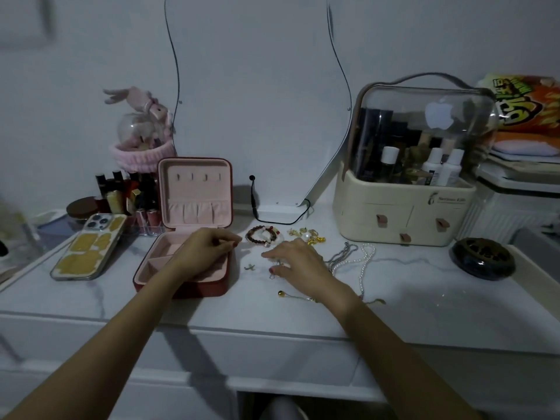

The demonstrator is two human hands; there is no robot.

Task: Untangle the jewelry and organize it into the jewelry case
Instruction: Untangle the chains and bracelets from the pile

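Fingers (230, 242) of your left hand (206, 253) curl over the jewelry case (185, 268) — pinch unclear; right hand (295, 262) fingers spread on worktop (424, 298) jewelry.

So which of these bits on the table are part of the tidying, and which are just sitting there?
Part of the job:
jewelry case, lid open
beaded bracelets
gold earrings
pearl necklace
silver chain
gold-ball pin

Just lying about:
phone
lipsticks
cosmetics organizer
dark round dish
snack bag
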